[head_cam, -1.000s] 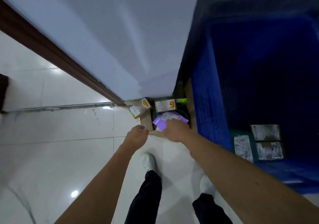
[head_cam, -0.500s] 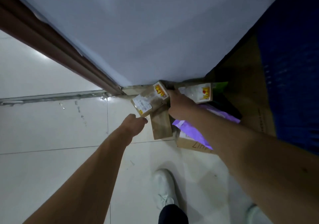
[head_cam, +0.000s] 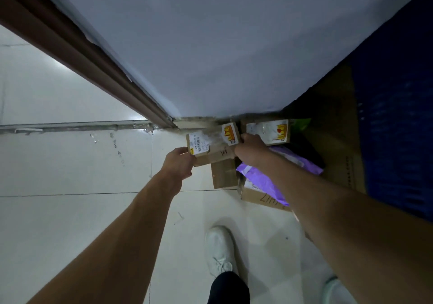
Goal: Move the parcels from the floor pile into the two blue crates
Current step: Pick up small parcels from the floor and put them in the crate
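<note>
Mid-grab: left hand [head_cam: 179, 163] and right hand [head_cam: 249, 150] clamped on opposite ends of 1 small cardboard box [head_cam: 212, 145] at the wall corner. Still 4 or so parcels on the floor, purple bag [head_cam: 262, 182] included. Blue crate [head_cam: 398, 128] just right, contents hidden.

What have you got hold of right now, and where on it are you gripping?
Both hands grip one small cardboard box: left hand on its labelled left end, right hand on its right end by the yellow sticker.
</note>
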The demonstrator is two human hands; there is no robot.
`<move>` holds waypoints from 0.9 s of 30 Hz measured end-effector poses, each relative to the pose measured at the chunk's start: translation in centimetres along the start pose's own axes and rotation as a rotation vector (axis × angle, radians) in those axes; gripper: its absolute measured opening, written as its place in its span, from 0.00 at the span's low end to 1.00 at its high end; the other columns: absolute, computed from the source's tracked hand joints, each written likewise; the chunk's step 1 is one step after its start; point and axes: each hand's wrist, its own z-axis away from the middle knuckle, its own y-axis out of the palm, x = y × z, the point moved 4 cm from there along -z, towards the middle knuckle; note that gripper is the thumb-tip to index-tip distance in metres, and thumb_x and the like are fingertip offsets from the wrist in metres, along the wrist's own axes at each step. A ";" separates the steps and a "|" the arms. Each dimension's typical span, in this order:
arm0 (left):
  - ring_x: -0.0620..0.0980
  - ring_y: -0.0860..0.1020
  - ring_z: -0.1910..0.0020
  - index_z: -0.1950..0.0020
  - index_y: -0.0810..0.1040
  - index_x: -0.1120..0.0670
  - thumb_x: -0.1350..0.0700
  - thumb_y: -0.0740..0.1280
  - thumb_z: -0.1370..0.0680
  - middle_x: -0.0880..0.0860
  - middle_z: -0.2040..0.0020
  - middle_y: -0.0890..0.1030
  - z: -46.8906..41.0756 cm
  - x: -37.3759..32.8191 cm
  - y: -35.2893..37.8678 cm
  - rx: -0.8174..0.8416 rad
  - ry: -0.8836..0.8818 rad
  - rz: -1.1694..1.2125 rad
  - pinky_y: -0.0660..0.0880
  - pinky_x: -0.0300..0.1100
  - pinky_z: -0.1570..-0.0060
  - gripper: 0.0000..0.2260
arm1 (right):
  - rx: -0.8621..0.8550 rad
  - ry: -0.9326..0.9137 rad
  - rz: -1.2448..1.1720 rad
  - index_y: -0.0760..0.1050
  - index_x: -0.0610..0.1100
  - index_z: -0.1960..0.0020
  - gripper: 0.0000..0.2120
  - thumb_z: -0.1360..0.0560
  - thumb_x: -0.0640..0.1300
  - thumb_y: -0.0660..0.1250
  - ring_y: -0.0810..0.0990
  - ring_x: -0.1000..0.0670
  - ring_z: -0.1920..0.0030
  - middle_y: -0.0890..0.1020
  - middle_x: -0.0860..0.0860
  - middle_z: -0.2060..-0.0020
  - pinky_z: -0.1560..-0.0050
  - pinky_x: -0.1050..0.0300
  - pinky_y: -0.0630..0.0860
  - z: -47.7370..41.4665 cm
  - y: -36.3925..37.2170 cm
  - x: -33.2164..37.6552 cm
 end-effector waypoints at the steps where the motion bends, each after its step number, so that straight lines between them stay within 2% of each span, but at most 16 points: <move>1: 0.52 0.77 0.46 0.31 0.76 0.55 0.65 0.65 0.24 0.56 0.43 0.80 1.4 -0.5 -0.3 -0.017 0.000 -0.008 0.78 0.50 0.43 0.21 | -0.006 0.007 -0.029 0.69 0.42 0.29 0.21 0.21 0.44 0.61 0.77 0.42 0.39 0.74 0.41 0.35 0.49 0.55 0.76 1.5 -0.7 0.3; 2: 0.52 0.77 0.46 0.32 0.76 0.55 0.64 0.66 0.25 0.56 0.43 0.80 2.8 -1.1 -0.4 -0.032 -0.002 -0.018 0.77 0.51 0.41 0.21 | -0.013 0.017 -0.067 0.69 0.42 0.29 0.22 0.22 0.45 0.62 0.77 0.42 0.40 0.74 0.42 0.35 0.51 0.56 0.75 3.1 -1.6 0.6; 4: 0.53 0.77 0.46 0.35 0.77 0.57 0.61 0.67 0.26 0.56 0.43 0.80 6.5 -2.5 -0.7 -0.046 0.006 -0.029 0.77 0.49 0.42 0.19 | -0.029 0.010 -0.137 0.69 0.42 0.30 0.23 0.24 0.45 0.63 0.77 0.42 0.40 0.76 0.43 0.37 0.49 0.55 0.76 6.8 -3.7 1.2; 7: 0.54 0.76 0.54 0.44 0.81 0.62 0.60 0.67 0.28 0.56 0.51 0.81 12.6 -4.6 -0.8 -0.054 0.035 -0.011 0.74 0.46 0.50 0.14 | -0.034 -0.029 -0.181 0.72 0.42 0.33 0.19 0.24 0.45 0.64 0.78 0.42 0.42 0.79 0.44 0.40 0.42 0.50 0.77 12.9 -7.4 1.8; 9: 0.54 0.77 0.56 0.48 0.82 0.64 0.60 0.69 0.28 0.55 0.54 0.82 16.7 -6.3 -1.0 -0.073 0.063 0.005 0.74 0.46 0.53 0.11 | -0.030 -0.062 -0.178 0.72 0.43 0.35 0.18 0.23 0.47 0.64 0.79 0.43 0.44 0.80 0.45 0.43 0.42 0.48 0.77 17.1 -10.1 1.9; 11: 0.55 0.79 0.56 0.52 0.82 0.63 0.60 0.71 0.27 0.56 0.56 0.83 20.8 -8.1 -1.1 -0.097 0.090 0.022 0.77 0.48 0.50 0.08 | -0.014 -0.099 -0.189 0.72 0.45 0.35 0.18 0.23 0.48 0.64 0.79 0.45 0.44 0.80 0.47 0.43 0.41 0.47 0.77 21.1 -12.9 1.8; 14: 0.52 0.79 0.58 0.56 0.81 0.60 0.60 0.71 0.26 0.53 0.61 0.82 27.7 -11.0 -1.1 -0.134 0.150 0.058 0.78 0.51 0.46 0.03 | -0.017 -0.152 -0.224 0.72 0.47 0.36 0.16 0.22 0.48 0.64 0.80 0.48 0.47 0.81 0.49 0.45 0.47 0.51 0.79 27.4 -17.4 2.0; 16: 0.51 0.79 0.57 0.54 0.80 0.59 0.59 0.72 0.25 0.52 0.59 0.82 32.7 -12.8 -0.9 -0.158 0.199 0.080 0.78 0.52 0.44 0.04 | -0.036 -0.189 -0.260 0.72 0.48 0.36 0.15 0.22 0.48 0.65 0.81 0.51 0.50 0.81 0.51 0.46 0.49 0.52 0.80 31.8 -20.7 2.0; 18: 0.49 0.79 0.56 0.48 0.79 0.58 0.58 0.73 0.25 0.52 0.54 0.82 37.8 -14.0 -0.2 -0.171 0.243 0.106 0.78 0.50 0.44 0.08 | -0.061 -0.211 -0.278 0.70 0.50 0.36 0.15 0.21 0.48 0.64 0.79 0.53 0.52 0.79 0.53 0.47 0.53 0.56 0.78 36.6 -24.0 1.5; 20: 0.46 0.79 0.58 0.50 0.79 0.55 0.60 0.72 0.25 0.50 0.54 0.82 43.0 -14.9 1.0 -0.159 0.299 0.128 0.77 0.47 0.47 0.06 | -0.095 -0.243 -0.256 0.69 0.49 0.31 0.19 0.21 0.48 0.64 0.77 0.53 0.49 0.76 0.54 0.46 0.53 0.57 0.75 41.2 -27.2 0.7; 23: 0.42 0.78 0.62 0.55 0.81 0.52 0.62 0.70 0.24 0.50 0.56 0.83 51.0 -15.4 3.6 -0.128 0.364 0.166 0.76 0.40 0.54 0.05 | -0.140 -0.297 -0.238 0.69 0.46 0.29 0.21 0.20 0.49 0.63 0.76 0.50 0.45 0.76 0.51 0.42 0.50 0.56 0.72 47.6 -31.6 -1.0; 25: 0.42 0.80 0.62 0.49 0.83 0.56 0.63 0.69 0.24 0.52 0.52 0.84 55.2 -15.2 5.7 -0.094 0.391 0.186 0.76 0.33 0.64 0.06 | -0.163 -0.311 -0.243 0.69 0.46 0.30 0.20 0.20 0.50 0.63 0.76 0.50 0.44 0.77 0.50 0.41 0.48 0.54 0.73 51.3 -34.2 -2.8; 27: 0.43 0.81 0.60 0.41 0.82 0.59 0.64 0.69 0.24 0.54 0.48 0.85 58.5 -15.0 7.8 -0.083 0.418 0.197 0.75 0.31 0.69 0.11 | -0.202 -0.337 -0.239 0.69 0.47 0.31 0.19 0.20 0.51 0.62 0.77 0.49 0.45 0.78 0.50 0.41 0.45 0.50 0.76 54.1 -36.2 -4.5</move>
